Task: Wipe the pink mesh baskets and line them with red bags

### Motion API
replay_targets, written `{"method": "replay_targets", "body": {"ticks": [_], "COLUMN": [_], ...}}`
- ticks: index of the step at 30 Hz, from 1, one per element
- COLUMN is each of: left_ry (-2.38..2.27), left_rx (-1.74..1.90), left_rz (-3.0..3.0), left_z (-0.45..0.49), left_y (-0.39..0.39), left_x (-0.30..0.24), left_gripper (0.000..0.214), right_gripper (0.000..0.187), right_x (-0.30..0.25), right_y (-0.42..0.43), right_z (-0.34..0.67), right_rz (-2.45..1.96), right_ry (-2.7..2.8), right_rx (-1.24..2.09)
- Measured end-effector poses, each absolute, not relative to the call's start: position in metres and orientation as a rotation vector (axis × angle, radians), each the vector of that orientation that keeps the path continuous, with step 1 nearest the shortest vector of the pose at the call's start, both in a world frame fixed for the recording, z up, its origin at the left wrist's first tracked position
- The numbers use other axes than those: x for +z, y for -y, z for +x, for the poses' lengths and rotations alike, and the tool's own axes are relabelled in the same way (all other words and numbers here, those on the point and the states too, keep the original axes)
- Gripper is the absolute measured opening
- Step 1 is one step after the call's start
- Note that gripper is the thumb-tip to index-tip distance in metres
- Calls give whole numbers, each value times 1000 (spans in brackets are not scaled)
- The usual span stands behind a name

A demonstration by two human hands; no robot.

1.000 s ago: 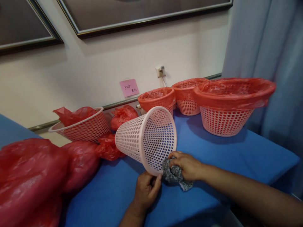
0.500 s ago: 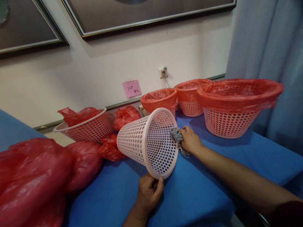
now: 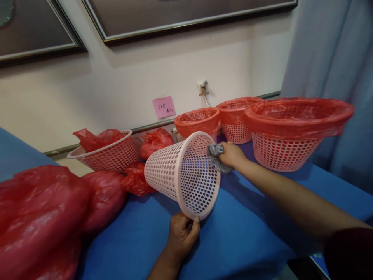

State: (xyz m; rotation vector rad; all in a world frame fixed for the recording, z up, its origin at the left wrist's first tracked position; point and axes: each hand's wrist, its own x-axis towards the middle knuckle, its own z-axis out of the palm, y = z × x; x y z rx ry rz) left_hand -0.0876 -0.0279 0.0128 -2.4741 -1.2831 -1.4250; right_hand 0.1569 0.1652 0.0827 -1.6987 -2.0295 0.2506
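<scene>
Head-worn camera looks forward and down, close over the blue table (image 3: 247,237).

Plain indoor workroom: blue-covered table (image 3: 247,237), framed pictures (image 3: 175,15) on the wall, grey curtain (image 3: 329,50), red-lined baskets (image 3: 285,151).

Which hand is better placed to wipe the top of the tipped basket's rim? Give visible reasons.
Right. The right hand holds the grey cloth against the top rim of the basket; the left hand is occupied gripping its lower rim, steadying it.

The pale pink mesh basket (image 3: 180,175) lies tipped on the blue bench (image 3: 247,233). A crumpled grey cloth (image 3: 215,151) touches its upper rim.
</scene>
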Motion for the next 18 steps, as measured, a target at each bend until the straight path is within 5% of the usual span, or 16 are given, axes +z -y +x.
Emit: {"method": "replay_targets", "body": {"ticks": [8,13,18], "left_ry": [1305,1344,1371], "left_rx": [-1363,-1331,-1319], "left_rz": [-2453,-2477,-2488], "left_z": [-90,-97,-94], "left_y": [27,29,32], "left_x": [11,7,8], "left_gripper": [28,24,23], "right_gripper": [34,40,22], "right_x": [135,86,22], "right_y": [-138,-60,-32], "right_z": [104,93,119], "right_rz": [-1028,-399,-500], "right_ry": [1729,2082,2520], "right_rx": [428,357,166]}}
